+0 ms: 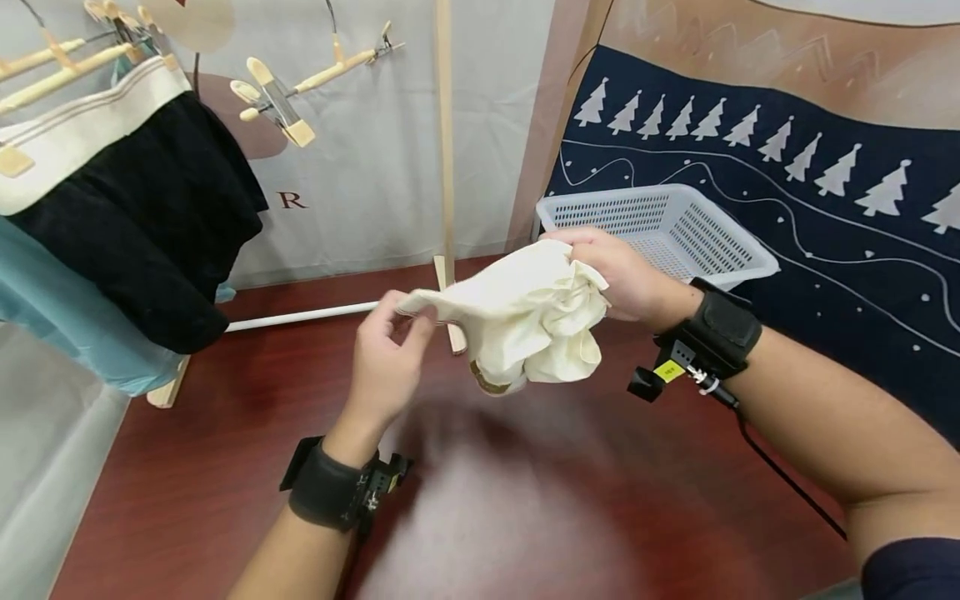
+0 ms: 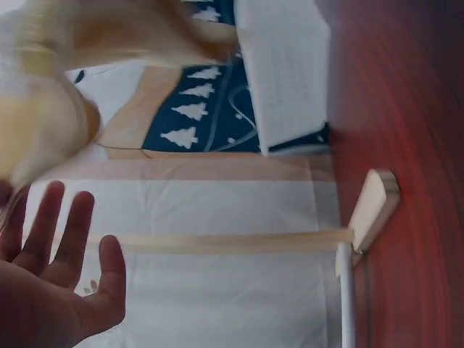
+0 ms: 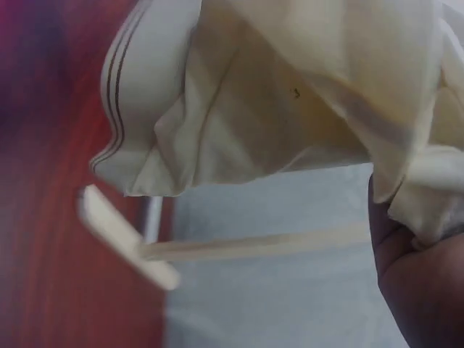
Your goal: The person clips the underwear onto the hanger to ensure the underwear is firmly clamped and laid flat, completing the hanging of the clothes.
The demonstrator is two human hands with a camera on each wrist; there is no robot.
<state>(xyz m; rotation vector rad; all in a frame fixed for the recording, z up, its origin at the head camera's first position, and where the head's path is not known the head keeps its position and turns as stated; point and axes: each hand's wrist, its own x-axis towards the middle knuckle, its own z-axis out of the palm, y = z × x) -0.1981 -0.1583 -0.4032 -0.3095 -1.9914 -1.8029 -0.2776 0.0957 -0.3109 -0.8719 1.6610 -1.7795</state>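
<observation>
Cream underpants (image 1: 517,308), bunched up at the right side, hang in the air between my two hands. My left hand (image 1: 386,358) pinches their left edge between thumb and forefinger; its other fingers (image 2: 69,239) are spread in the left wrist view. My right hand (image 1: 618,275) grips the gathered cloth at the other end, its fingers partly hidden behind the folds. In the right wrist view the waistband (image 3: 138,80) shows two dark lines, and a small dark mark is printed inside the cloth. Part of my right hand (image 3: 428,290) shows at that view's right edge.
A white plastic basket (image 1: 660,225) stands behind my right hand. At left, black underpants (image 1: 150,217) and a light blue garment (image 1: 90,308) hang from clip hangers. Another clip hanger (image 1: 322,79) hangs bare. A wooden post (image 1: 445,133) and white rod (image 1: 300,317) stand behind the dark red table (image 1: 225,467).
</observation>
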